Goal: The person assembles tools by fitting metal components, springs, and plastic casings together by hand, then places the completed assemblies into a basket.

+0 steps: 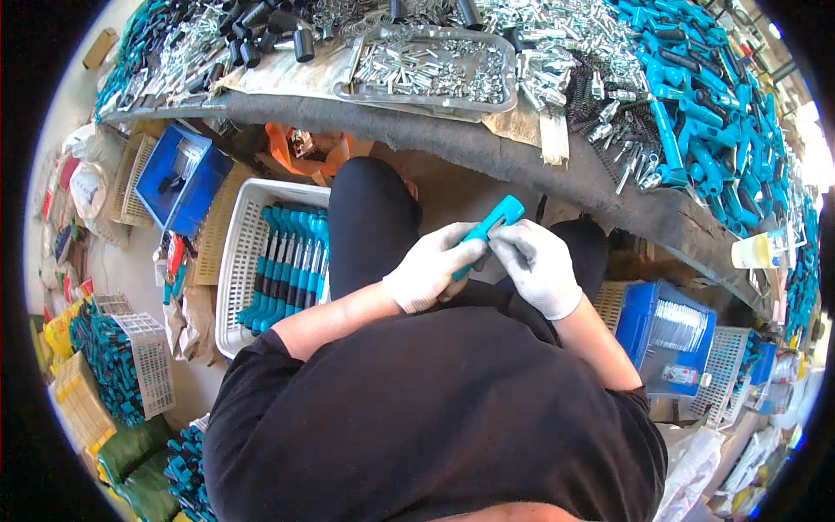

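Note:
My left hand [432, 264], in a whitish glove, is wrapped around a teal plastic tube-shaped handle [503, 214]. The handle slants up to the right, its wider end out past my fingers. Close against its right side is my right hand [541, 271], gloved too, with thumb and fingers pinched together. Whatever sits between those fingertips is too small or hidden to make out. Both hands are above my lap, just in front of the bench edge.
A bench [365, 119] curves across the front, heaped with teal handles [696, 130], springs and metal parts. On it stands a clear tray [348, 90] of small pins. A white basket [228, 287] of assembled teal-and-black tools is at left; blue bins [639, 322] flank me.

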Demonstrator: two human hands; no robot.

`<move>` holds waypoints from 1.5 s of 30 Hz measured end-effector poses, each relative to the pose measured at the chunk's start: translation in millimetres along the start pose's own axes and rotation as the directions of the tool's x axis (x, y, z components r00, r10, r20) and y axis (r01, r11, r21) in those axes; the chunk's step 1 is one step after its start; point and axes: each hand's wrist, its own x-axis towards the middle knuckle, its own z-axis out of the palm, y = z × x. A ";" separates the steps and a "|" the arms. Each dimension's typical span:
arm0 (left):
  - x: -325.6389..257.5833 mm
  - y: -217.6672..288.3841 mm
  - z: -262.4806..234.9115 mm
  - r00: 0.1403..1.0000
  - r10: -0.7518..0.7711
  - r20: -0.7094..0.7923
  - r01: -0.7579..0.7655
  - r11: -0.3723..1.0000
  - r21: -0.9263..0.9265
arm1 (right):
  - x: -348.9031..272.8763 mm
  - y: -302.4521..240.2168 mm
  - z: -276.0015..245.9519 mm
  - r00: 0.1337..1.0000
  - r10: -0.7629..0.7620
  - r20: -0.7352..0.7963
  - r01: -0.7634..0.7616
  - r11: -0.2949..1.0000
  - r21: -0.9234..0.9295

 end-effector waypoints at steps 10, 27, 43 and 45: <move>4.2 -9.5 11.2 0.999 0.046 0.028 -0.046 0.999 0.027 | -17.6 0.0 6.8 0.849 0.501 0.169 -0.410 0.422 0.809; 16.5 3.6 -37.6 0.963 0.105 0.247 -0.092 0.994 -0.066 | 80.5 20.5 -22.0 0.902 0.414 0.125 -0.404 0.703 0.585; 24.0 9.9 -81.4 0.980 0.174 0.095 -0.138 0.942 -0.306 | 249.4 90.4 37.6 0.940 0.093 0.328 0.159 0.730 -0.664; 23.8 9.2 -82.8 0.979 0.180 0.095 -0.143 0.942 -0.304 | 250.4 82.3 36.8 0.919 0.100 0.381 0.203 0.709 -0.675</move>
